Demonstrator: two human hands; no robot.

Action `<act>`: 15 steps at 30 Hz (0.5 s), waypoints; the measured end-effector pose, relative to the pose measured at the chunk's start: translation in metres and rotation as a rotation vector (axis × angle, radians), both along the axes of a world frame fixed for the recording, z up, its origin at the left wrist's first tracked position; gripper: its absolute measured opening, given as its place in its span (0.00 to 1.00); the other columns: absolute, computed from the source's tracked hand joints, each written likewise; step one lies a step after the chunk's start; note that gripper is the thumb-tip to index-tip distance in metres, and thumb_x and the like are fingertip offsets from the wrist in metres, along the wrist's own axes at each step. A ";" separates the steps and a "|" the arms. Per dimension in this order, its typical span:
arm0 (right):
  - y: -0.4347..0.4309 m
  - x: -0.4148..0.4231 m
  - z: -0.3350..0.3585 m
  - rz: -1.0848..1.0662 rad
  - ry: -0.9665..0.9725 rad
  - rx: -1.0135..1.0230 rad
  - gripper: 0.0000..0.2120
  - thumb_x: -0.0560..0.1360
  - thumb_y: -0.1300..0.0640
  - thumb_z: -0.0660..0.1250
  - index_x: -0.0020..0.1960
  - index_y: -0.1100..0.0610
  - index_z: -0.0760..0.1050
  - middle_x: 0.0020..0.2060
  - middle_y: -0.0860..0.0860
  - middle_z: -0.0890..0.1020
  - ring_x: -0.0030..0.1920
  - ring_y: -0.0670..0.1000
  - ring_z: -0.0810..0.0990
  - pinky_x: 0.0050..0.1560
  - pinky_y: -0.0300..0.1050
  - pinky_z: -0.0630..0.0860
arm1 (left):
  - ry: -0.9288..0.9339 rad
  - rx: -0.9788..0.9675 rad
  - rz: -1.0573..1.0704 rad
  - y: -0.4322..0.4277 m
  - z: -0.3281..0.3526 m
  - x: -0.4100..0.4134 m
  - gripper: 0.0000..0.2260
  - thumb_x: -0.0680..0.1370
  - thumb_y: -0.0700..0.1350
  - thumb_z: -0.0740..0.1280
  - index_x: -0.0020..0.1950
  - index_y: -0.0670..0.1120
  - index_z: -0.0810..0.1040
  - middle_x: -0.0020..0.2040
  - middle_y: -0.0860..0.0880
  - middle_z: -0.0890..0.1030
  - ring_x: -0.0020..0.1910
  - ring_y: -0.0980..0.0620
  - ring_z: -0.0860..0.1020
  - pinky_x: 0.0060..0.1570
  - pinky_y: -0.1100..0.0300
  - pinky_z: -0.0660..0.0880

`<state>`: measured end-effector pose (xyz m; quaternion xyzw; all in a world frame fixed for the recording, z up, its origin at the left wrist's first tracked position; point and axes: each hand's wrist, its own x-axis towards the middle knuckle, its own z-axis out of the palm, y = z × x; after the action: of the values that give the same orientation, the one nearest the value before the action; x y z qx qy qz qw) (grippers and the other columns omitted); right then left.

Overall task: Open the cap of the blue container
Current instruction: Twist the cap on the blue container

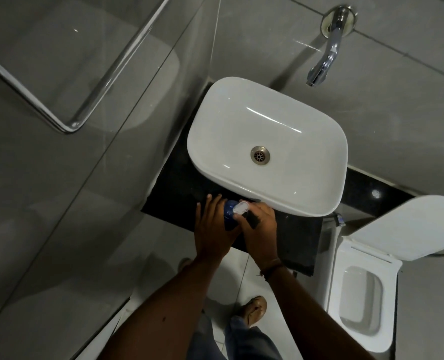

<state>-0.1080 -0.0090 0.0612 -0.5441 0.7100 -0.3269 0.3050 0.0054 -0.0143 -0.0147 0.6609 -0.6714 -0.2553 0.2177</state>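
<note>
The blue container [229, 214] stands on the black counter [296, 237] just in front of the white basin. My left hand [213, 227] wraps around its body from the left, fingers curled over the far side. A pale, translucent cap [240, 207] tops the container. My right hand [258, 224] grips that cap from the right, fingers closed on it, with a dark patch across the back of the fingers. Most of the container's body is hidden between the two hands.
The white basin [317, 193] fills the counter behind the hands, under a chrome wall spout [325, 58]. A white toilet [340, 281] with its lid raised stands to the right. A glass shower panel [98, 126] lies left. My feet show on the pale floor below.
</note>
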 end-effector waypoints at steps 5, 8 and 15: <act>0.003 -0.005 0.004 0.015 0.122 -0.006 0.11 0.69 0.52 0.82 0.47 0.56 0.86 0.44 0.52 0.85 0.50 0.56 0.81 0.60 0.52 0.75 | -0.029 -0.032 -0.011 0.001 0.004 0.000 0.31 0.80 0.64 0.59 0.72 0.42 0.76 0.72 0.42 0.78 0.77 0.41 0.69 0.78 0.38 0.60; 0.011 -0.011 0.005 -0.037 0.173 -0.024 0.19 0.62 0.44 0.84 0.40 0.57 0.82 0.41 0.49 0.84 0.46 0.54 0.80 0.54 0.58 0.77 | -0.027 -0.046 0.007 0.002 0.005 0.000 0.28 0.79 0.58 0.64 0.71 0.40 0.76 0.71 0.41 0.78 0.76 0.40 0.70 0.77 0.37 0.62; 0.008 -0.005 0.005 -0.005 0.085 0.024 0.24 0.64 0.44 0.83 0.50 0.59 0.82 0.48 0.53 0.82 0.51 0.55 0.80 0.56 0.61 0.78 | -0.053 -0.023 -0.020 0.002 0.002 0.001 0.28 0.80 0.60 0.59 0.71 0.42 0.77 0.72 0.43 0.78 0.77 0.41 0.68 0.78 0.38 0.60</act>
<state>-0.1130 -0.0007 0.0659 -0.5520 0.7274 -0.2960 0.2803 0.0063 -0.0123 -0.0126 0.6582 -0.6862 -0.2321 0.2048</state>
